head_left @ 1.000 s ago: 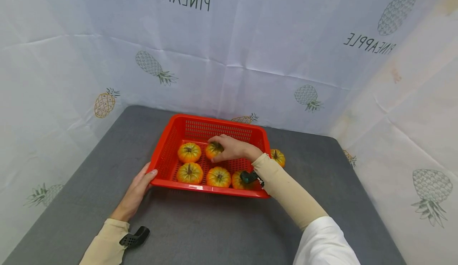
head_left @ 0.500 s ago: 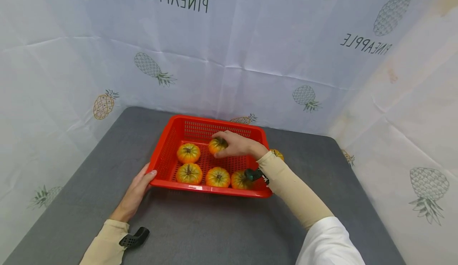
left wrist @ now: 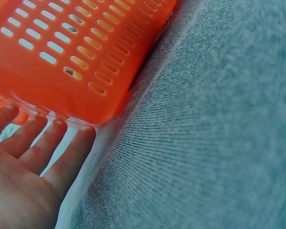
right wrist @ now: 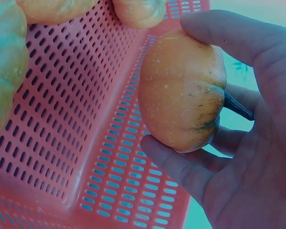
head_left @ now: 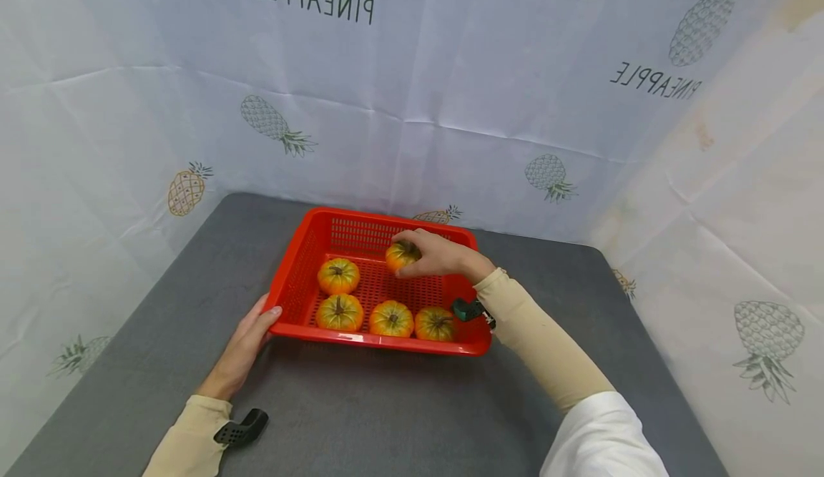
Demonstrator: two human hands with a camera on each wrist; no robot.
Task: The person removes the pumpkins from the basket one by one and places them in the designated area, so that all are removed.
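Observation:
A red plastic basket (head_left: 380, 346) with slotted walls stands on the grey table. My right hand (head_left: 439, 254) grips a small orange-yellow pumpkin (head_left: 400, 256), thumb and fingers on opposite sides of it. In the right wrist view this pumpkin (right wrist: 183, 90) shows its dark stem turned toward the palm, above the basket's perforated floor. Other pumpkins sit in the basket: two at the left (head_left: 338, 276) and two along the front wall (head_left: 391, 319). My left hand (head_left: 241, 346) touches the basket's front left corner, thumb over the rim; straight fingers (left wrist: 69, 157) meet its edge in the left wrist view.
Grey table surface (head_left: 360, 405) extends in front of the basket and to both sides. Behind it hangs a white cloth (head_left: 450, 69) printed with pineapples, continuing along both sides. The right forearm crosses the basket's right wall.
My right hand has lifted the pumpkin from the basket's middle and moved it right and back. The pumpkin outside the basket at right is now hidden behind the right arm. The left hand stays put.

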